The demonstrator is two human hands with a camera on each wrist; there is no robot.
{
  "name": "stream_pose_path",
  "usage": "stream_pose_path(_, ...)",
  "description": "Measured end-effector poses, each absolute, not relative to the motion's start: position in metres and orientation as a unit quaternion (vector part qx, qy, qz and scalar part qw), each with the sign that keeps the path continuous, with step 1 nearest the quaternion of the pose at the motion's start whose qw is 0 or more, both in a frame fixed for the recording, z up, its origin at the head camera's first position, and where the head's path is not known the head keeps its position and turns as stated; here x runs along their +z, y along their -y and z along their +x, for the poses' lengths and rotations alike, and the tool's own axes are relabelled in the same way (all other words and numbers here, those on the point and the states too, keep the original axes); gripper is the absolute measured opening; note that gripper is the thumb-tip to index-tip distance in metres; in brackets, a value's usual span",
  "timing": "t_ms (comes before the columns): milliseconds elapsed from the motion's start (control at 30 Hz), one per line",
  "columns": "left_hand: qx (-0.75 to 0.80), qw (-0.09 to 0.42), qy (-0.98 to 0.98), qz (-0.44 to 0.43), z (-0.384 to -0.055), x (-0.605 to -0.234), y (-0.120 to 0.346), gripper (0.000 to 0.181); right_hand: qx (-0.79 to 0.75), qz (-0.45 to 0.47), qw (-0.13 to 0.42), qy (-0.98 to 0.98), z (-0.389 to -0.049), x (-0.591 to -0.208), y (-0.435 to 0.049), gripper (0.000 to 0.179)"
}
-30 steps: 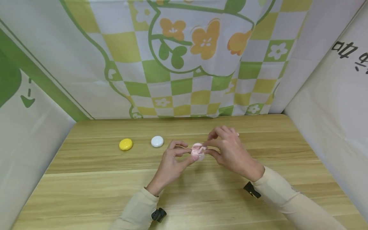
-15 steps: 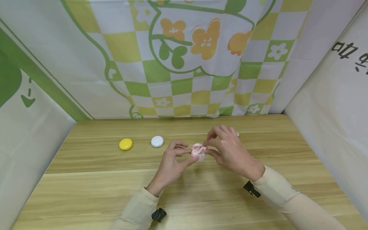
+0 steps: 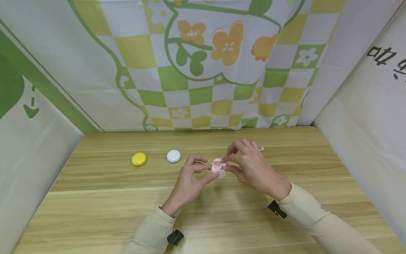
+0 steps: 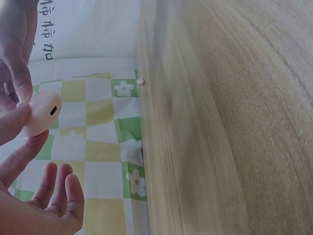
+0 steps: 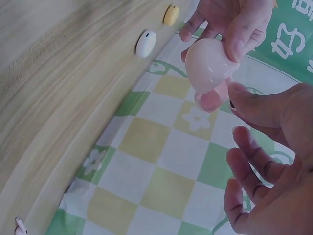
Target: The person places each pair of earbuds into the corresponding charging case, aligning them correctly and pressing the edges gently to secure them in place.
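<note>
In the head view a small pink earbud case [image 3: 218, 171] is held above the table with its lid up. My left hand [image 3: 188, 181] grips it between thumb and fingers. The right wrist view shows the rounded pink case [image 5: 208, 66] with its lid tipped open; a dark port is visible on the case [image 4: 45, 115] in the left wrist view. At the case's opening, my right hand [image 3: 255, 169] pinches a pink earbud [image 3: 222, 165] with thumb and index finger. Fingers mostly cover this earbud. Another pink earbud [image 3: 261, 149] lies on the table just beyond the right hand.
A glossy white round case [image 3: 173, 156] and a yellow one [image 3: 139, 159] sit on the wooden table [image 3: 111, 211] to the left. Behind the table hangs a checked, flowered cloth [image 3: 203, 95]. White panels stand at both sides.
The right thumb and index finger have shifted slightly, and the earbud they pinch shows less at the case's opening. The left hand and the case stay nearly still.
</note>
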State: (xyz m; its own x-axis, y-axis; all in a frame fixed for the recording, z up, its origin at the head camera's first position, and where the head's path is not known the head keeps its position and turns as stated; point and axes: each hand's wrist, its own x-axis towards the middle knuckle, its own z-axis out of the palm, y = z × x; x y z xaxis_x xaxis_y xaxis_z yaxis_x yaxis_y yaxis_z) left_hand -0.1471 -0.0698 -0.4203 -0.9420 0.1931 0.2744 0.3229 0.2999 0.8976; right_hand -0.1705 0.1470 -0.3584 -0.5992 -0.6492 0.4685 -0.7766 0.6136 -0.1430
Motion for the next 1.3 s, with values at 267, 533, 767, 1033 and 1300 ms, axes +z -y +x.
stream_pose_path(267,-0.573,0.061,0.801,-0.161,-0.1477,-0.4215,0.0692,0.021,0.188,0.408,0.179,0.875,-0.1702,-0.3603,-0.1471,0.015)
stream_pose_path(533,-0.575,0.054,0.8,-0.16,-0.1478,-0.4196,0.0695,0.02,0.19,0.415,0.152,0.877,-0.1696,-0.3608,-0.1481,0.021)
stream_pose_path(767,-0.574,0.052,0.801,-0.163,-0.1474,-0.4201,0.0706,0.021,0.197,0.429,0.147,0.869,-0.1714,-0.3605,-0.1512,0.025)
stream_pose_path(1033,-0.579,0.048,0.796,-0.168,-0.147,-0.4196,0.0714,0.019,0.216,0.439,0.157,0.857,-0.1743,-0.3627,-0.152,0.023)
stream_pose_path(1300,-0.581,0.039,0.797,-0.16,-0.1462,-0.4177,0.0719,0.019,0.241,0.433,0.161,0.854,-0.1751,-0.3626,-0.1508,0.018)
